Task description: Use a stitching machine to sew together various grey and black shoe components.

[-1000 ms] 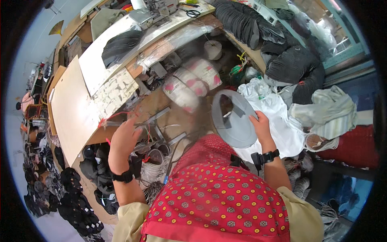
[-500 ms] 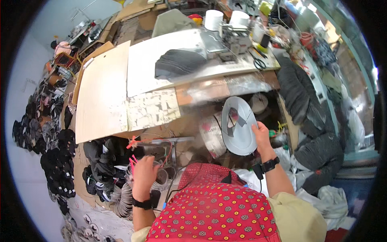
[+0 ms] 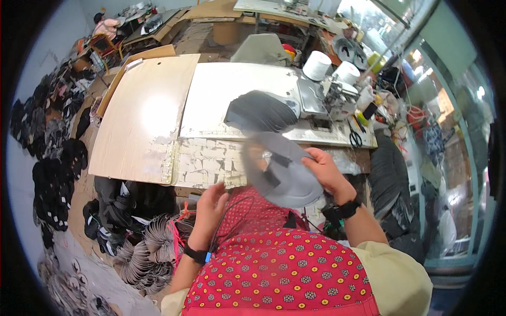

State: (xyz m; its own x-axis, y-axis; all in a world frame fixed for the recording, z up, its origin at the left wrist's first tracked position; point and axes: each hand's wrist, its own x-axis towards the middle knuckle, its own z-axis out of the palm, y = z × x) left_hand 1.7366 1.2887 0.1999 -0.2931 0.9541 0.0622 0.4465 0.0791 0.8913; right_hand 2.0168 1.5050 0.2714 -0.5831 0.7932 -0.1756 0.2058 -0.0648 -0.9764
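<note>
My right hand [image 3: 328,171] grips the edge of a grey oval piece [image 3: 298,185], which looks like a fabric or felt part with an opening and a dark band across it. The piece is tilted over the near edge of the table and blurred by motion. My left hand [image 3: 211,208] is empty, its fingers loosely apart, below the table edge to the left of the piece. Behind the piece, a stack of dark grey curved fabric pieces [image 3: 255,110] lies on the white tabletop [image 3: 211,95]. A lighter grey edge shows at the stack's right end.
A sewing machine [image 3: 340,100] with thread cones [image 3: 316,65] stands right of the stack, and black scissors [image 3: 356,138] lie near it. A wooden board [image 3: 137,116] extends left. Bundled grey pieces [image 3: 150,245] sit low left; dark piles [image 3: 392,174] stand right. A person [image 3: 108,26] sits far back.
My right hand has brought the grey piece up and left to the table edge and tilted it. My left hand has moved right, away from the pink cords. The view has shifted.
</note>
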